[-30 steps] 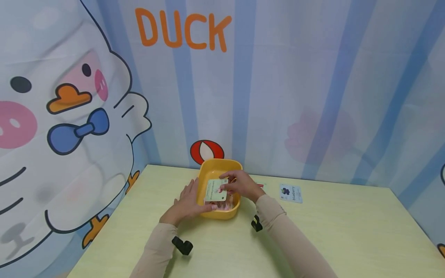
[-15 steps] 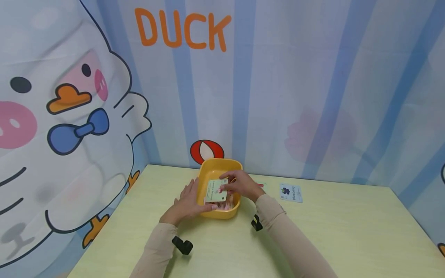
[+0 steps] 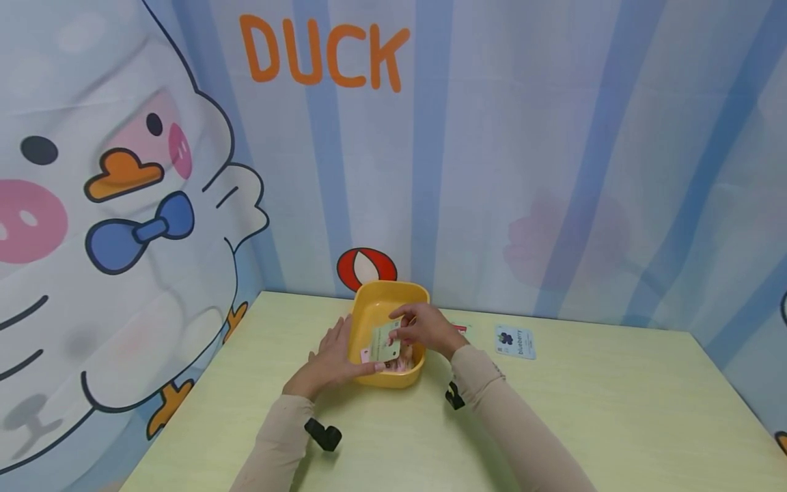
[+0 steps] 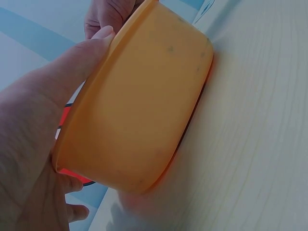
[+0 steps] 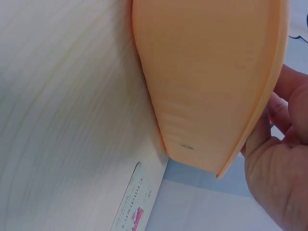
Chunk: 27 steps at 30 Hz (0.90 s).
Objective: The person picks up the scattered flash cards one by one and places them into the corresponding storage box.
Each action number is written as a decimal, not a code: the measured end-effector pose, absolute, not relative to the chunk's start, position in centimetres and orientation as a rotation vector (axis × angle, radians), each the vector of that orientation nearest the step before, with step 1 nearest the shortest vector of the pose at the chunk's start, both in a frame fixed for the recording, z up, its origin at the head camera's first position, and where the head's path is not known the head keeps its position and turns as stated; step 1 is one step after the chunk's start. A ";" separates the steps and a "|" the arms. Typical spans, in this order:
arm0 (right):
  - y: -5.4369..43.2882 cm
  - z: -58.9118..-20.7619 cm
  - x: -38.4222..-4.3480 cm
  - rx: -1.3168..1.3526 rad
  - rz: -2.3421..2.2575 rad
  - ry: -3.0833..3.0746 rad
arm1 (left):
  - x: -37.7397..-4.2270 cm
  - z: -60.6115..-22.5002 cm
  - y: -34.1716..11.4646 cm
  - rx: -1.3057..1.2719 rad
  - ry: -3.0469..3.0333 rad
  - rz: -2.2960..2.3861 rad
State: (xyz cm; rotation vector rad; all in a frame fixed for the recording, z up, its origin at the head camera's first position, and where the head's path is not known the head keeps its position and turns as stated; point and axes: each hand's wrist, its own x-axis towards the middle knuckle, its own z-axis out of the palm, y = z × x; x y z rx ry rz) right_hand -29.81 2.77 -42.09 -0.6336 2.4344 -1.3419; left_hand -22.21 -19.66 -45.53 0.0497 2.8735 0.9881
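A yellow plastic basket [image 3: 371,301] stands on the table, with cards [image 3: 402,364] lying in its near part. My left hand [image 3: 335,355] rests against the basket's left side, fingers spread fairly straight. Its thumb [image 4: 91,50] lies along the rim in the left wrist view. Over the basket, my right hand [image 3: 427,328] pinches a pale green card [image 3: 382,345] at its right edge. The card is tilted above the others, its small print unreadable. In the right wrist view the basket's wall hides the card and part of the right-hand fingers [image 5: 264,122].
Right of the basket lies a blueberry card [image 3: 515,342] on the pale table [image 3: 590,410]. Another card [image 5: 132,207], with "Children's" printed on it, lies just beyond the right wrist, partly hidden in the head view. A cartoon duck curtain [image 3: 492,171] hangs behind the table.
The green card in my right hand has tipped more steeply and shifted slightly right, uncovering more of the cards beneath. The left hand and the basket stay in place.
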 end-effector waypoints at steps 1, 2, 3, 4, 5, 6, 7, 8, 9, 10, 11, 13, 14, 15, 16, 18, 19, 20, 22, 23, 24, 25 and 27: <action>2.8 -42.1 -29.8 -0.632 -1.341 2.437 | -22.2 -45.6 -19.6 0.050 2.874 0.986; 2.8 -42.1 -29.9 -0.631 -1.337 2.444 | -22.3 -45.6 -19.6 0.051 2.873 0.985; 2.8 -42.1 -29.9 -0.634 -1.334 2.451 | -22.3 -45.6 -19.6 0.053 2.872 0.986; 2.8 -42.1 -29.9 -0.635 -1.328 2.460 | -22.4 -45.7 -19.6 0.059 2.872 0.986; 2.8 -42.1 -29.9 -0.636 -1.324 2.467 | -22.4 -45.7 -19.6 0.061 2.873 0.986; 2.7 -42.1 -29.9 -0.639 -1.316 2.479 | -22.5 -45.7 -19.6 0.063 2.871 0.987; 2.7 -42.0 -29.8 -0.639 -1.310 2.490 | -22.6 -45.8 -19.6 0.065 2.871 0.987; 2.7 -42.0 -29.8 -0.641 -1.306 2.497 | -22.6 -45.8 -19.7 0.066 2.870 0.989; 2.6 -42.0 -29.8 -0.646 -1.301 2.502 | -22.6 -45.8 -19.7 0.067 2.870 0.990; 2.6 -41.9 -29.7 -0.648 -1.300 2.503 | -22.7 -45.8 -19.7 0.066 2.870 0.988; 2.6 -41.8 -29.6 -0.653 -1.299 2.504 | -22.6 -45.8 -19.7 0.061 2.870 0.984; 2.8 -41.6 -29.6 -0.667 -1.301 2.505 | -22.6 -45.8 -19.7 0.060 2.871 0.977; 3.0 -41.5 -29.6 -0.672 -1.305 2.504 | -22.6 -45.7 -19.6 0.061 2.871 0.975; 3.2 -41.3 -29.6 -0.679 -1.305 2.510 | -22.6 -45.7 -19.6 0.059 2.871 0.969; 3.4 -41.2 -29.5 -0.682 -1.308 2.511 | -22.7 -45.6 -19.6 0.058 2.871 0.969; 3.8 -41.0 -29.5 -0.686 -1.310 2.522 | -22.7 -45.6 -19.6 0.059 2.871 0.972; 4.0 -40.9 -29.5 -0.686 -1.310 2.527 | -22.7 -45.6 -19.6 0.055 2.870 0.970; 4.3 -40.9 -29.4 -0.685 -1.308 2.532 | -22.8 -45.6 -19.6 0.054 2.870 0.969; 4.7 -40.8 -29.3 -0.689 -1.305 2.533 | -22.8 -45.7 -19.6 0.053 2.869 0.966; 5.0 -40.8 -29.3 -0.696 -1.304 2.535 | -22.8 -45.7 -19.6 0.054 2.868 0.964; 5.2 -40.8 -29.2 -0.699 -1.307 2.533 | -22.8 -45.7 -19.6 0.052 2.867 0.963; 5.5 -40.9 -29.2 -0.702 -1.311 2.529 | -22.7 -45.6 -19.6 0.047 2.865 0.961; 6.1 -41.0 -29.3 -0.709 -1.320 2.521 | -22.7 -45.6 -19.5 0.050 2.865 0.969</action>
